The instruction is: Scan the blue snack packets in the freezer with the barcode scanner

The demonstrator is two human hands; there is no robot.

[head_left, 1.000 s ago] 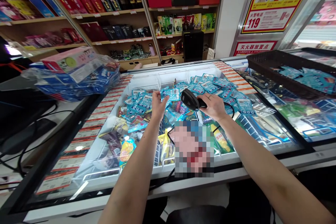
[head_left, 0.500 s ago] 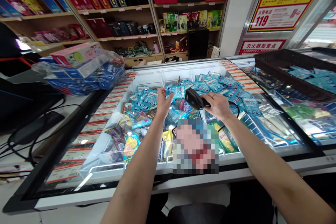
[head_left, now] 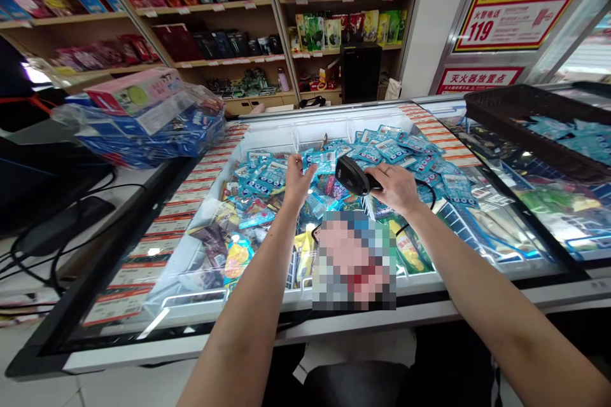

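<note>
My left hand is closed on a small blue packet, pinched at its left end over the freezer's glass top. My right hand is wrapped round a black barcode scanner, whose head points left at the packet from close by. A black cable runs from the scanner's handle. More blue packets lie on the glass in two piles: a smaller pile to the left of my left hand and a larger pile beyond and right of the scanner.
Coloured bags show through the glass of the chest freezer. A blurred-out patch covers its near middle. Plastic-wrapped blue boxes stand at the left, near black cables. A dark basket with blue packets is at the right. Stocked shelves stand behind.
The view has shifted slightly. Both hands keep nearly the same place, the left with the packet and the right with the scanner.
</note>
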